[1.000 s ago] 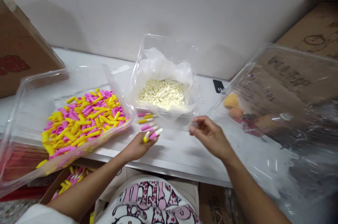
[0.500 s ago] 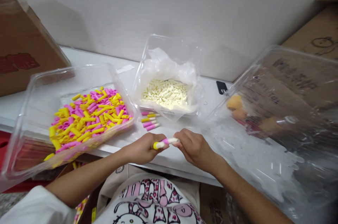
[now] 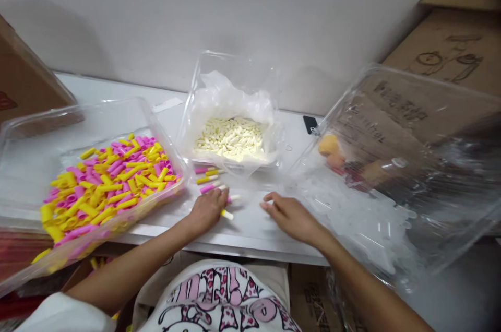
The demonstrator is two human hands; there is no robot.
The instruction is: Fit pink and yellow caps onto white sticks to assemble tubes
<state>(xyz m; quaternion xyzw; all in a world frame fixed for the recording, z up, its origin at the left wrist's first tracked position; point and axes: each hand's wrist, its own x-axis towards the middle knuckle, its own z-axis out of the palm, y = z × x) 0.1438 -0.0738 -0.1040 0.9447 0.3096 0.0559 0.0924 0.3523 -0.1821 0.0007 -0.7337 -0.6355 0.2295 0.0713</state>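
My left hand (image 3: pixel 207 209) rests on the white table (image 3: pixel 250 227), its fingers curled over small pink and yellow capped sticks (image 3: pixel 228 206) with white tips. More of these assembled sticks (image 3: pixel 207 175) lie in a short row just beyond it. My right hand (image 3: pixel 287 214) lies a little to the right, fingers stretched toward the left hand, holding nothing I can see. A clear tray of pink and yellow tubes (image 3: pixel 107 178) sits to the left. A clear tub lined with plastic (image 3: pixel 230 107) holds cream-white pieces (image 3: pixel 230 139) behind the hands.
A large clear tub (image 3: pixel 395 165) with crumpled plastic and a few orange objects tilts at the right. Cardboard boxes stand at the far left (image 3: pixel 27 81) and back right (image 3: pixel 454 55). A small black object (image 3: pixel 310 124) lies by the wall.
The hands were joined over one pink stick in front of me. They have parted and dropped to the table; my left hand now lies on sticks near the row.
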